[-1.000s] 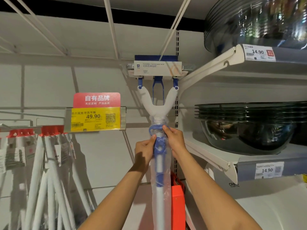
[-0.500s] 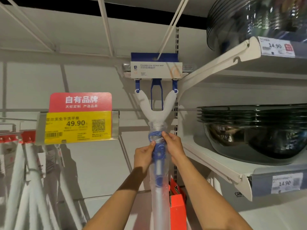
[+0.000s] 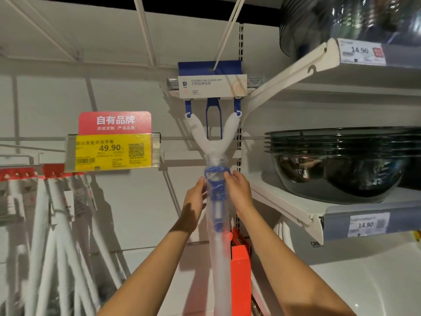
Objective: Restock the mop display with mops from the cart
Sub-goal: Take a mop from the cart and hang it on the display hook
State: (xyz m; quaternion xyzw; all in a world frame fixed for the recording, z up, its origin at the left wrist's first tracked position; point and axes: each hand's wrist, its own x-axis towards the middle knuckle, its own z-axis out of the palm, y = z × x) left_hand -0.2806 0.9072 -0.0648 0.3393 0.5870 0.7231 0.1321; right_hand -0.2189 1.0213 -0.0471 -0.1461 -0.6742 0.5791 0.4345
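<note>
I hold the sponge mop point(image 3: 217, 197), its header card point(image 3: 210, 84) on the display hook point(image 3: 225, 33) above my fingertips, left hand point(image 3: 193, 201) and right hand point(image 3: 239, 192) lightly gripping the wrapped handle; ideally steady it plumb before releasing.

Both hands point(image 3: 193, 199) point(image 3: 239, 192) on hung mop point(image 3: 215, 142) w/ wrap.

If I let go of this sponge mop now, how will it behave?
The sponge mop probably swings freely, since its blue card seems hooked on one peg. The plastic sleeve looks slippery under each hand. The long handle seems stiff, probably light.
</note>
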